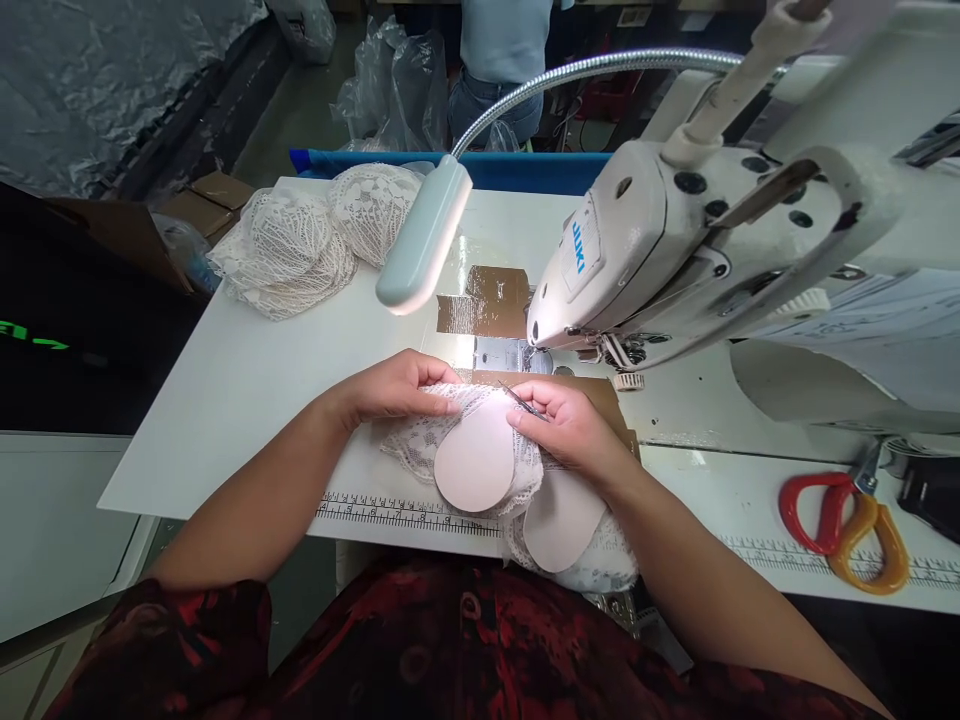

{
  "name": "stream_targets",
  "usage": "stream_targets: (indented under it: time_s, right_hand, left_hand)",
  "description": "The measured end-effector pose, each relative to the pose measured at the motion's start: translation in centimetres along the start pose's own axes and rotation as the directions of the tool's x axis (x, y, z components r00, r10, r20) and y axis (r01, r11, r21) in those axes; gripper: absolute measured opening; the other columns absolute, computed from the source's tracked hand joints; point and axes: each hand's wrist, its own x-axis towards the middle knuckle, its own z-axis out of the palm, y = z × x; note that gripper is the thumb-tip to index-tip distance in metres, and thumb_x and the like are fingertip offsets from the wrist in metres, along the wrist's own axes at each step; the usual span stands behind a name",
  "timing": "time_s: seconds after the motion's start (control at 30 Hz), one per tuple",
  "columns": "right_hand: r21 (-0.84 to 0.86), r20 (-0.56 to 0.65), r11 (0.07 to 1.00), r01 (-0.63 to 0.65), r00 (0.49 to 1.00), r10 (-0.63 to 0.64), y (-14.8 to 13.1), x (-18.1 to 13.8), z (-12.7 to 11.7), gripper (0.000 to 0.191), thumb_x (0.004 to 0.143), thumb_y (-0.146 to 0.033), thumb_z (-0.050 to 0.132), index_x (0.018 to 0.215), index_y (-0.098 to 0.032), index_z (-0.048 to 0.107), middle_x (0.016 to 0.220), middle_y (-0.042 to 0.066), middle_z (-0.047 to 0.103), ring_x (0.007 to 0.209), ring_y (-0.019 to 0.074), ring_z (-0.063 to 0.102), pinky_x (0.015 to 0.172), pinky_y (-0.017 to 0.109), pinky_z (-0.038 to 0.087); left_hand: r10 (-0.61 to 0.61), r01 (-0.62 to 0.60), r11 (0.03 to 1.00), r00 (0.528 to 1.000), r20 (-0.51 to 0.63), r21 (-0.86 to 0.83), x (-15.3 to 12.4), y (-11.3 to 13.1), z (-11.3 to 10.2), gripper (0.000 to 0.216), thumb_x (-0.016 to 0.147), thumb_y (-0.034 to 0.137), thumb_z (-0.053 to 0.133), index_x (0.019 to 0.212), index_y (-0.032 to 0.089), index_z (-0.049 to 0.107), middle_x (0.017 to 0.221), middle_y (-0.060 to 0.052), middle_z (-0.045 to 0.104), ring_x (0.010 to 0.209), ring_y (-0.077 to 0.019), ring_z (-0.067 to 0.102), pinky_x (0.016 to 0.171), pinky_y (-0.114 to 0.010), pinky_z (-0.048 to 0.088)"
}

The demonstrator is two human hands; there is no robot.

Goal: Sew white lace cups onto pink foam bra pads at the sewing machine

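In front of the sewing machine [622, 230], a white lace bra piece [409, 440] with a smooth rounded cup pad [474, 460] lies at the table's near edge. My left hand [401, 385] pinches its upper left edge between thumb and fingers. My right hand [566, 425] is closed at its upper right, holding slim dark metal tweezers [531, 406] whose tips point up and left over the lace. A second smooth cup pad [562, 525] with lace hangs partly over the edge below my right wrist. The machine's needle area is just beyond my hands.
A pile of lace cups [292, 245] sits at the back left. A lamp [427, 235] on a bendable neck hangs over the table. Scissors [844, 525] with red and yellow handles lie at the right. A printed ruler [405, 515] runs along the front edge. A person [502, 50] is beyond.
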Motion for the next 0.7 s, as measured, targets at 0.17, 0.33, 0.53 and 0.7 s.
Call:
stream_targets:
  time_s: [0.17, 0.33, 0.53, 0.7]
  right_hand:
    - [-0.004, -0.029, 1.0, 0.004, 1.0, -0.005, -0.2, -0.1, 0.1, 0.021, 0.077, -0.027, 0.061, 0.094, -0.017, 0.066, 0.089, 0.004, 0.069, 0.081, 0.0172, 0.065, 0.07, 0.03, 0.05]
    - [-0.028, -0.036, 1.0, 0.004, 0.999, -0.005, -0.4, -0.2, 0.1, 0.02, 0.077, -0.028, 0.06, 0.094, -0.018, 0.065, 0.095, 0.006, 0.07, 0.084, 0.0184, 0.065, 0.072, 0.032, 0.051]
    - [-0.324, -0.179, 0.944, 0.057, 0.976, -0.12, 0.0, -0.3, 0.0, 0.024, 0.082, -0.035, 0.056, 0.099, -0.02, 0.064, 0.095, 0.006, 0.069, 0.085, 0.0215, 0.064, 0.073, 0.036, 0.05]
    - [-0.652, -0.283, 0.746, 0.137, 0.868, -0.407, 0.3, -0.9, 0.5, 0.037, 0.086, -0.041, 0.053, 0.116, -0.021, 0.06, 0.104, 0.01, 0.068, 0.089, 0.0245, 0.063, 0.078, 0.039, 0.049]
  left_hand:
    - [-0.039, 0.039, 0.999, 0.998, -0.055, 0.001, -0.1, 0.1, 0.2, 0.024, 0.075, 0.034, 0.072, 0.085, 0.012, 0.067, 0.077, -0.002, 0.062, 0.068, -0.0105, 0.056, 0.06, -0.02, 0.044]
    - [-0.017, 0.017, 1.0, 0.996, -0.089, 0.0, -0.2, 0.2, 0.4, 0.023, 0.076, 0.034, 0.07, 0.086, 0.013, 0.068, 0.079, -0.003, 0.063, 0.07, -0.0117, 0.057, 0.062, -0.021, 0.046]
    - [-0.05, 0.042, 0.997, 0.988, -0.144, -0.058, -0.1, 0.0, 0.9, 0.025, 0.074, 0.037, 0.071, 0.08, 0.013, 0.069, 0.071, -0.003, 0.064, 0.062, -0.0113, 0.058, 0.056, -0.02, 0.046]
    - [-0.051, 0.034, 0.992, 0.989, -0.141, -0.122, -0.1, -0.2, 1.5, 0.027, 0.076, 0.037, 0.069, 0.085, 0.012, 0.07, 0.071, -0.004, 0.065, 0.061, -0.0122, 0.058, 0.055, -0.022, 0.045]
